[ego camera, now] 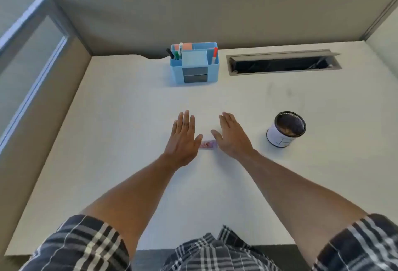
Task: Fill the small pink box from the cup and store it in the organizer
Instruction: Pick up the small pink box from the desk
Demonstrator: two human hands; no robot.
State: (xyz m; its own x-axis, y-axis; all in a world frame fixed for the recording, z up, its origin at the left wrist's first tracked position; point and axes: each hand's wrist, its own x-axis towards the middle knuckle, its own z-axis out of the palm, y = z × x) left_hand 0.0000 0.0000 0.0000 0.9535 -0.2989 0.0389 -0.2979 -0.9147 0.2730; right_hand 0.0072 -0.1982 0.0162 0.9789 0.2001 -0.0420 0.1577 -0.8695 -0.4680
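A small pink box [207, 144] lies flat on the white desk [120, 124], between my two hands. My left hand [183, 139] rests palm down just left of it, fingers stretched out, thumb beside the box's left end. My right hand [231, 136] lies palm down just right of it, thumb near the box's right end. Neither hand holds anything. A black mesh cup [285, 129] with a white paper label stands to the right; something brownish shows inside it. The blue desk organizer [195, 63] stands at the back, with pens, sticky notes and two grey drawers.
Grey cubicle walls [193, 16] close the desk at the back and left. An open cable slot [284, 63] with a raised lid is set into the desk right of the organizer. The desk's front edge runs close to my body.
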